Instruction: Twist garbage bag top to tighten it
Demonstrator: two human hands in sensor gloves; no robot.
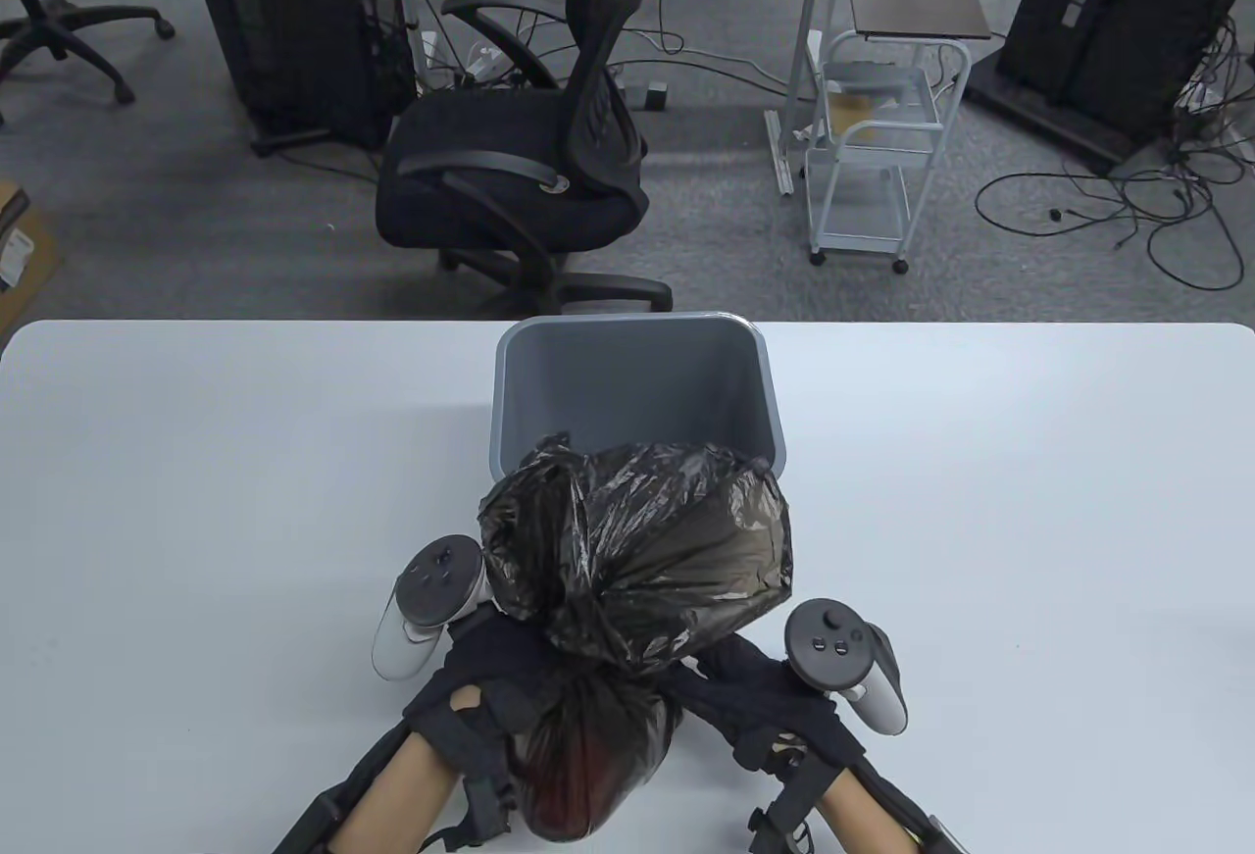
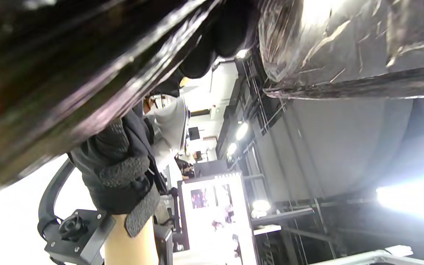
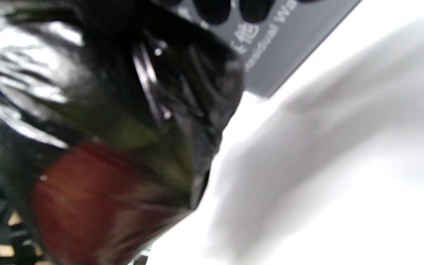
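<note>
A black garbage bag [image 1: 637, 550] lies on the white table [image 1: 196, 501] in front of a grey bin [image 1: 632, 383]. It is pinched into a narrow neck [image 1: 598, 682] between a puffed part toward the bin and a lower part with something red inside [image 1: 578, 766]. My left hand [image 1: 480, 673] grips the neck from the left and my right hand [image 1: 745, 687] from the right; the bag hides the fingertips. The left wrist view shows the bag [image 2: 68, 73] and my right hand [image 2: 116, 173] against it. The right wrist view shows the bag [image 3: 105, 121] close up.
The grey bin stands open at the table's far middle, right behind the bag, and also shows in the right wrist view [image 3: 271, 48]. An office chair [image 1: 529, 138] and a white cart [image 1: 873, 158] stand on the floor beyond the table.
</note>
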